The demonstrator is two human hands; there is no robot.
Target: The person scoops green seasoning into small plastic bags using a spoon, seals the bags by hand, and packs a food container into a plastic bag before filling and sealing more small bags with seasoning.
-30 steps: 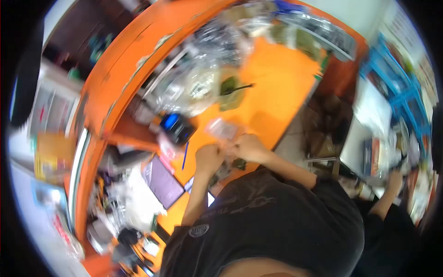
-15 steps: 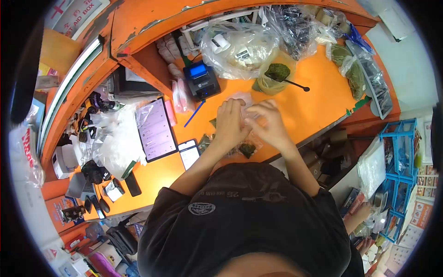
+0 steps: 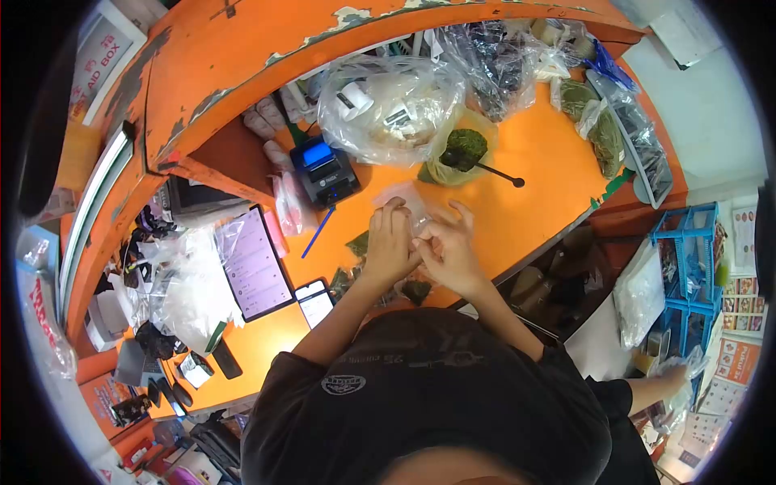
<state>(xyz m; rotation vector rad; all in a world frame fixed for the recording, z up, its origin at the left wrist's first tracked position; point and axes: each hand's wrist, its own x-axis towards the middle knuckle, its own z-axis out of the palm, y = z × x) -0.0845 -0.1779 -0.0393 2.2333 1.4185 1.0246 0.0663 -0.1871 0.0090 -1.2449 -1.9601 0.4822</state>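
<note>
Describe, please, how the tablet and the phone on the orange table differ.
Size: the tablet is clearly larger than the phone.
Screen: the tablet's looks purple-tinted, while the phone's looks white.
Place: the phone lies nearer the left hand than the tablet does.
Shared: both lie on the orange table with lit screens facing up.

An orange tabletop [image 3: 525, 210] spreads beneath the grip, a chipped orange shelf [image 3: 202, 73] beyond; rightward stand a pale wall [image 3: 711, 113] and blue rack [image 3: 687, 307].
</note>
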